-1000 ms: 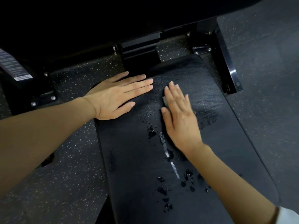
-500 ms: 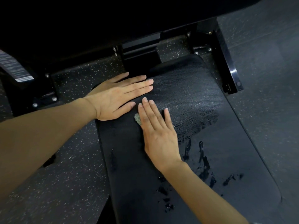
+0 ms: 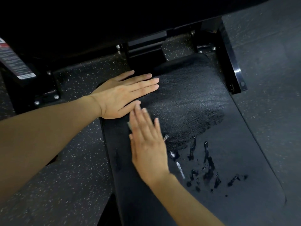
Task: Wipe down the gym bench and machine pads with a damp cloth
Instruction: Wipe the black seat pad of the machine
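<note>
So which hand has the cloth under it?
The right hand: a cloth edge peeks from under its fingers. The left hand lies bare on the pad.

Bench pad (image 3: 228, 185) runs from lower right up to centre, floor (image 3: 57, 176) on both sides. Left hand (image 3: 120, 95) flat on the pad's far left edge, fingers pointing right. Right hand (image 3: 148, 147) flat on pad just nearer, fingertips beside left thumb; cloth (image 3: 130, 126) under its fingers, poking out at their left. Wet streaks (image 3: 206, 162) on pad right of right wrist. Frame upright (image 3: 231, 70) behind pad's far right corner; label (image 3: 14, 62) on frame far left
</note>
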Available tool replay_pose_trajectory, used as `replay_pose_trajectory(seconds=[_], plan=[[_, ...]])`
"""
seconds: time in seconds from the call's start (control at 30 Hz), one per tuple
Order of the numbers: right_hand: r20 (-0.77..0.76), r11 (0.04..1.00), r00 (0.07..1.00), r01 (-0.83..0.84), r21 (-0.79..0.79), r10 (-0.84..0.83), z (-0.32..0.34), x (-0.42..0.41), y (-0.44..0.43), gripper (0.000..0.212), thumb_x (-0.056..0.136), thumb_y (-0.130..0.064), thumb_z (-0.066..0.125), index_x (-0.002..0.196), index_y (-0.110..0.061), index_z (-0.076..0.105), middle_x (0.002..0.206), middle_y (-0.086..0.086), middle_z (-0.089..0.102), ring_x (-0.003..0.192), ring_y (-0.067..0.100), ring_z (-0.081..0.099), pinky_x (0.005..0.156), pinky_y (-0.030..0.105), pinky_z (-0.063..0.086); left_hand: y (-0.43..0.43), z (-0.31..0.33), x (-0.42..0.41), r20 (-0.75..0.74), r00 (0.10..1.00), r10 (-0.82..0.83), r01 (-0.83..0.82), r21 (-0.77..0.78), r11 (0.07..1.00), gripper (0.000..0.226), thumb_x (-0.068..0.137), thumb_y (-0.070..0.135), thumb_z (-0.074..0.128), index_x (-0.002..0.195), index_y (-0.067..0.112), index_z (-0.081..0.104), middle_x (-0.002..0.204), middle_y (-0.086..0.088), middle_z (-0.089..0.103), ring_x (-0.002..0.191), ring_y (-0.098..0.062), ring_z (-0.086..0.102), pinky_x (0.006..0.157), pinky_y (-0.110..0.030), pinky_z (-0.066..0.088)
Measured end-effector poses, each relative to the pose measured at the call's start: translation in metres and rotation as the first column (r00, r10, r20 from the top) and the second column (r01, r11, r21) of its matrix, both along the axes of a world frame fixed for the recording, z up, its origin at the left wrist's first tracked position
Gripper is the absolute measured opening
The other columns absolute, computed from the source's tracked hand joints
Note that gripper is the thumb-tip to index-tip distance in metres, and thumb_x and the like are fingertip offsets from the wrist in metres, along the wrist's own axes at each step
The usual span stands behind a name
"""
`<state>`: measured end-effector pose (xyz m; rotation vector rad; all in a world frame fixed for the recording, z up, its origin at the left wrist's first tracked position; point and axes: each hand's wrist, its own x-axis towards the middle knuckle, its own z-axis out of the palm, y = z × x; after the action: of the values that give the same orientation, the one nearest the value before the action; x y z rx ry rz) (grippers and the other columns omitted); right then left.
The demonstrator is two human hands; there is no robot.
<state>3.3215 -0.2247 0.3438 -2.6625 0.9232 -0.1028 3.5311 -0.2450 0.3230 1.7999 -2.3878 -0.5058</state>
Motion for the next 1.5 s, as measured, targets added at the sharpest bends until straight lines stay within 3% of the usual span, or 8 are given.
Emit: replay_pose_trajectory(seconds=[0.4,0.53,0.67,0.8,1.0,1.1,1.33,1.5], plan=[[-0.084,0.996,0.996,0.001,-0.093,-0.009,0.004,-0.020,-0.029,0.064,0.089,-0.004,0.032,0.153,-0.007,0.031,0.162,0.007,0.026,0.150,0.023,0.020,0.122,0.044,0.008,-0.001,0.002,0.000,-0.007,1.000,-0.002,0.002,0.006,1.000,0.058,0.103,0.035,0.018,0.160,0.023,0.014,0.167,0.009,0.007,0.154,-0.010,0.000,0.125,-0.040,0.003],[-0.016,0.991,0.993,0.116,-0.073,-0.118,0.000,-0.029,-0.051,0.064,0.091,0.007,0.054,0.151,-0.004,0.035,0.159,0.010,0.031,0.149,0.026,0.025,0.122,0.042,0.008,-0.001,0.003,0.000,-0.009,1.000,0.002,-0.002,0.001,1.000,0.058,0.103,0.035,0.019,0.160,0.024,0.013,0.167,0.009,0.007,0.154,-0.010,0.000,0.125,-0.041,0.003],[0.018,0.985,0.985,0.174,-0.006,-0.174,-0.002,-0.018,-0.032,0.052,0.099,-0.004,0.040,0.151,-0.005,0.033,0.161,0.009,0.029,0.150,0.023,0.021,0.123,0.041,0.009,-0.001,0.001,0.000,-0.007,1.000,-0.001,0.001,0.000,1.000,0.058,0.103,0.035,0.019,0.160,0.024,0.012,0.167,0.010,0.006,0.154,-0.009,-0.001,0.125,-0.042,0.004],[0.009,0.992,0.992,0.124,-0.009,-0.124,0.000,-0.003,0.005,0.053,0.099,-0.013,0.034,0.151,-0.006,0.032,0.161,0.010,0.028,0.150,0.025,0.023,0.122,0.043,0.017,-0.002,0.000,0.001,-0.002,1.000,-0.006,0.006,0.001,1.000,0.059,0.102,0.035,0.017,0.160,0.025,0.010,0.167,0.010,0.004,0.153,-0.008,-0.003,0.125,-0.039,-0.001],[-0.068,0.998,0.995,-0.068,-0.013,0.067,0.002,0.018,0.056,0.077,0.083,-0.012,0.051,0.154,-0.007,0.021,0.163,0.007,0.016,0.151,0.023,0.014,0.122,0.043,0.004,-0.001,0.000,0.002,-0.006,1.000,-0.012,0.012,-0.018,1.000,0.058,0.102,0.031,0.019,0.159,0.024,0.014,0.167,0.009,0.007,0.153,-0.009,0.001,0.125,-0.039,0.001],[-0.077,0.996,0.993,-0.085,-0.007,0.084,0.002,0.018,0.056,0.070,0.086,-0.012,0.039,0.154,-0.009,0.023,0.163,0.005,0.019,0.151,0.022,0.016,0.121,0.045,0.005,-0.001,0.000,0.001,-0.003,1.000,-0.011,0.011,-0.027,1.000,0.058,0.101,0.029,0.021,0.159,0.023,0.015,0.167,0.009,0.008,0.154,-0.009,0.002,0.125,-0.038,0.001],[-0.042,0.999,0.999,0.007,-0.041,-0.009,0.009,-0.010,0.003,0.069,0.080,-0.002,0.033,0.149,-0.008,0.038,0.158,0.006,0.034,0.147,0.024,0.029,0.121,0.045,0.009,-0.001,0.001,0.001,0.003,1.000,-0.009,0.009,0.000,1.000,0.059,0.102,0.033,0.017,0.160,0.025,0.009,0.167,0.011,0.002,0.153,-0.007,-0.005,0.125,-0.036,-0.002],[0.012,0.972,0.973,0.232,-0.047,-0.231,-0.001,-0.019,-0.019,0.068,0.086,0.010,0.053,0.150,-0.006,0.036,0.158,0.008,0.034,0.148,0.024,0.026,0.123,0.041,0.006,0.000,0.001,0.001,0.013,1.000,-0.005,0.005,0.000,1.000,0.059,0.102,0.034,0.016,0.160,0.024,0.009,0.167,0.010,0.002,0.153,-0.008,-0.005,0.125,-0.036,-0.003]])
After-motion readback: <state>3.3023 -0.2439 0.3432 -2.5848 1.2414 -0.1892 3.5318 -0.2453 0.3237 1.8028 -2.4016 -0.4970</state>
